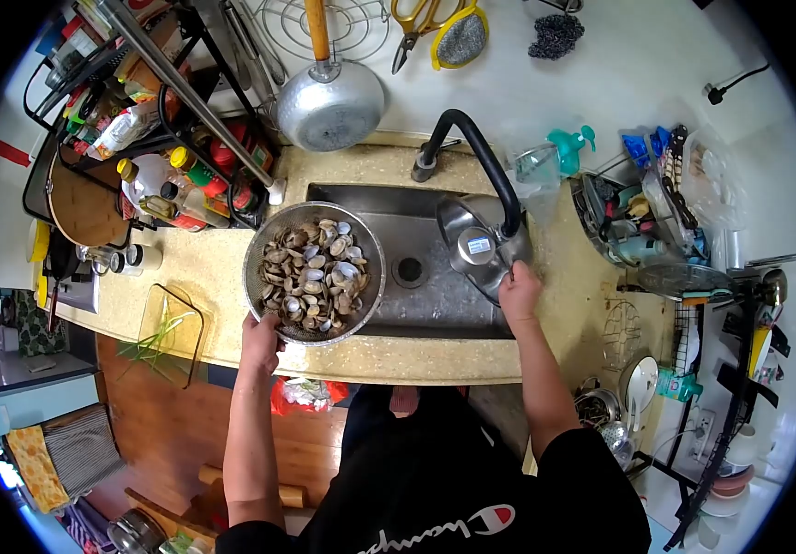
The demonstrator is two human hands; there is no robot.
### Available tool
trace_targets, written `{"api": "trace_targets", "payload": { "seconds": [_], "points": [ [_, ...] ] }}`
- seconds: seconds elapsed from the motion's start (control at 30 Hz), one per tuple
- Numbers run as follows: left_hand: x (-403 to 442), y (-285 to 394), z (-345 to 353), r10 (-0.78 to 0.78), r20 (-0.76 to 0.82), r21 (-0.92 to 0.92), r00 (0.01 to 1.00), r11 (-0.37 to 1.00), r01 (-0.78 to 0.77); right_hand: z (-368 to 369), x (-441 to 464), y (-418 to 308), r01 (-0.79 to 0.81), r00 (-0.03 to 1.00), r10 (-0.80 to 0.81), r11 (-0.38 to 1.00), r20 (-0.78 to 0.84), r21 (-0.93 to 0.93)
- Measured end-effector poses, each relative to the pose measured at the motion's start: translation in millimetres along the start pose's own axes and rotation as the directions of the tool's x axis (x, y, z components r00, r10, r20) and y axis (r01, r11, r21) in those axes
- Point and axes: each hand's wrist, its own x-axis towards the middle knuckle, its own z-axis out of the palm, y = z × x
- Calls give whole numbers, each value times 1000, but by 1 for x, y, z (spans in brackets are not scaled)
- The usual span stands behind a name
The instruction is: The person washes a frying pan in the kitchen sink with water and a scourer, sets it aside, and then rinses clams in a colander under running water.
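A perforated metal colander (375, 305) full of clams (313, 277) sits over the left end of the sink and the counter's front edge. My left hand (261, 342) is closed on its near rim. At the sink's right end a shiny steel bowl (453, 222) stands tilted under the black faucet (485, 152). My right hand (520, 294) is closed on the bowl's near right edge. A round grey piece with a white and blue label (476, 246) shows in front of the bowl; its kind is unclear.
The steel sink (389, 314) has a drain (409, 270) in its floor. Left of the colander, a glass dish (176, 319) holds green stalks. Bottles (199, 175) crowd a rack. A wok (331, 106) hangs behind. At right stand a utensil basket (592, 217) and a soap pump (568, 148).
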Motion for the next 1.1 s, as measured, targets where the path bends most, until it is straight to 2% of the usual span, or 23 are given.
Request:
{"api": "trace_targets", "payload": {
  "seconds": [0.2, 0.3, 0.4, 0.5, 0.53, 0.6, 0.63, 0.67, 0.73, 0.8, 0.87, 0.9, 1.0, 1.03, 1.1],
  "points": [
    [2, -3, 2, 1, 10, 16, 1000, 1000, -1, -3, 4, -6, 59, 997, -50, 988, 62, -146],
    [2, -2, 4, 9, 17, 9, 1000, 1000, -9, -9, 7, -16, 102, 989, -83, 982, 124, -156],
    [2, -1, 8, 19, 22, 17, 1000, 1000, -19, -8, 6, -29, 108, 992, -101, 990, 78, -87],
    [2, -1, 16, 8, 44, 73, 999, 997, -11, 8, -1, -26, -109, 990, 104, 993, 91, 46],
    [3, -1, 19, 4, 54, 96, 999, 995, -9, 18, -4, -19, -219, 973, 200, 960, 117, 174],
    [14, -9, 28, 3, 112, 147, 994, 989, -19, 52, -15, 4, -421, 907, 370, 812, 201, 405],
    [19, -13, 38, -5, 132, 170, 991, 985, -18, 76, -26, 22, -535, 844, 451, 670, 291, 515],
    [23, -19, 48, -15, 149, 194, 989, 981, -15, 100, -40, 48, -653, 756, 503, 541, 419, 529],
    [43, -40, 72, -28, 239, 239, 971, 970, -31, 108, -48, 47, -729, 675, 539, 382, 503, 569],
    [58, -61, 102, -2, 276, 309, 961, 947, -87, 121, -55, 55, -786, 611, 555, 342, 565, 515],
    [73, -80, 132, -52, 226, 404, 973, 913, -46, 126, -62, 63, -757, 648, 559, 400, 518, 516],
    [77, -88, 146, -82, 205, 452, 975, 892, -20, 130, -64, 75, -767, 599, 616, 625, 512, 146],
    [95, -118, 179, -105, 232, 435, 967, 901, -7, 134, -74, 76, -808, 549, 780, 587, 301, -47],
    [98, -125, 188, -107, 238, 442, 965, 897, -10, 134, -76, 78, -799, 557, 765, 600, 324, -44],
    [119, -151, 200, -128, 264, 482, 956, 876, -16, 131, -75, 76, -847, 475, 796, 529, 375, -49]
  ]
}}
